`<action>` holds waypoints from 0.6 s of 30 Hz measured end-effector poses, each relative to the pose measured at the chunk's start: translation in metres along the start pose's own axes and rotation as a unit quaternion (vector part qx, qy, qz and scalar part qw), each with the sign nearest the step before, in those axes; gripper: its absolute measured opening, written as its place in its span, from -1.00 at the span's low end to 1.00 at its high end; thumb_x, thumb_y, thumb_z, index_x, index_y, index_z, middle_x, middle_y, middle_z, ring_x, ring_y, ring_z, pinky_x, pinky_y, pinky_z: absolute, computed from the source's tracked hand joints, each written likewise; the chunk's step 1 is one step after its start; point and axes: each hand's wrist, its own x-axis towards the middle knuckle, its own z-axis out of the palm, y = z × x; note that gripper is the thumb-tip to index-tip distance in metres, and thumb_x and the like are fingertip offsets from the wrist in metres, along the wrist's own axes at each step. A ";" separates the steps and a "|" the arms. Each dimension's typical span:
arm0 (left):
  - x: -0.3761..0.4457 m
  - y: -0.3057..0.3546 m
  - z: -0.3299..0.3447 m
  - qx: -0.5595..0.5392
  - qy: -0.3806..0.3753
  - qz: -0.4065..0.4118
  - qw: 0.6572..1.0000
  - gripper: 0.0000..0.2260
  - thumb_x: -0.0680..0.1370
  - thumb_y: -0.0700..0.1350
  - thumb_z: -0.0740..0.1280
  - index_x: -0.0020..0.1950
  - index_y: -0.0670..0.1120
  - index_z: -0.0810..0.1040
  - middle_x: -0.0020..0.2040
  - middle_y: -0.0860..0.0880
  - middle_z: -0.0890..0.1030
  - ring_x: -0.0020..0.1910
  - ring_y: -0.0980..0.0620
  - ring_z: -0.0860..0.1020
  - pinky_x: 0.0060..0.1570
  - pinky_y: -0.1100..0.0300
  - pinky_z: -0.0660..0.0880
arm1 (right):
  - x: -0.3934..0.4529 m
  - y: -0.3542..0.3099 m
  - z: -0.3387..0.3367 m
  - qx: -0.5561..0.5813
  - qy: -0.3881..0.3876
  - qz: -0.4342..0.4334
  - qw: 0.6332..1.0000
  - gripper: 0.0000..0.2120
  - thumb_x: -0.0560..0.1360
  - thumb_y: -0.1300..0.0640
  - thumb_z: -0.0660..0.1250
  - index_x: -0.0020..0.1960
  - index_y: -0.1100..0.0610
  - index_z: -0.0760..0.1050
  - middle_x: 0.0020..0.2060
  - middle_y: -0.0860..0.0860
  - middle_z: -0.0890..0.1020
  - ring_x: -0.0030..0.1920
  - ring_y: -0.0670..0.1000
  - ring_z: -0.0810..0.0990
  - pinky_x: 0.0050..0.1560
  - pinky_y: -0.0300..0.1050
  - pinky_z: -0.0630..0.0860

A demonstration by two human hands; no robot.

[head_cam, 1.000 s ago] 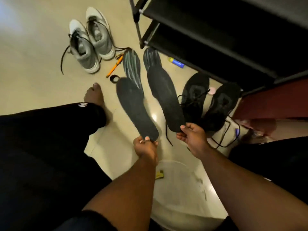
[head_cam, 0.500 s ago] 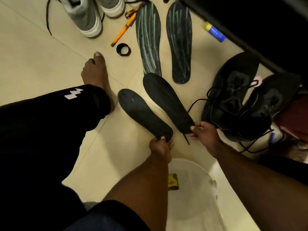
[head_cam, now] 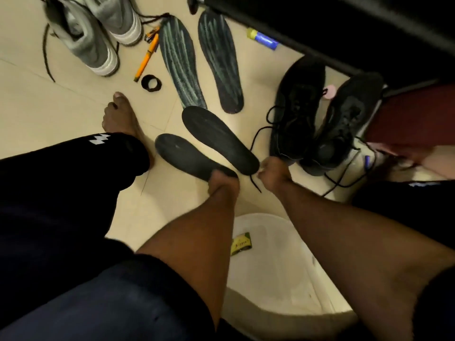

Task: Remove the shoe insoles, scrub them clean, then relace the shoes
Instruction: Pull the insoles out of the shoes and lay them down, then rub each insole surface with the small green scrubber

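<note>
Left hand (head_cam: pixel 222 179): grips heel of one black insole (head_cam: pixel 187 156), just left of the basin's (head_cam: pixel 283 267) far rim. Right hand (head_cam: pixel 272 172): pinches heel of second insole (head_cam: pixel 216 136). Black shoes (head_cam: pixel 320 119) beyond the basin, to its right.

Four insoles lie on the floor: two plain black ones, the nearer black insole (head_cam: pixel 189 157) and the farther black insole (head_cam: pixel 219 139), and two with pale green streaks, the left streaked insole (head_cam: pixel 181 62) and the right streaked insole (head_cam: pixel 220 62). There are four shoes in two pairs: one grey shoe (head_cam: pixel 81 43) beside a second grey shoe (head_cam: pixel 115 18), and one black shoe (head_cam: pixel 299 107) beside a second black shoe (head_cam: pixel 344 121). Two hands show, the left hand (head_cam: pixel 222 182) and the right hand (head_cam: pixel 273 173). Single items: one orange pen (head_cam: pixel 146 59), one black ring (head_cam: pixel 151 82), one blue and yellow tube (head_cam: pixel 262 40), one white basin (head_cam: pixel 278 267), one bare foot (head_cam: pixel 120 116).
</note>
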 end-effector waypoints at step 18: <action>-0.365 0.190 0.070 0.278 0.078 0.629 0.722 -0.68 0.57 -0.11 0.34 0.32 -0.06 0.50 0.20 -0.11 0.61 0.20 -0.15 0.55 0.15 0.04 0.50 | -0.269 0.052 -0.352 0.016 0.424 -0.184 0.887 -0.77 0.48 0.31 0.26 0.11 0.17 0.52 0.04 0.14 0.60 0.09 0.21 0.58 0.07 0.05 0.56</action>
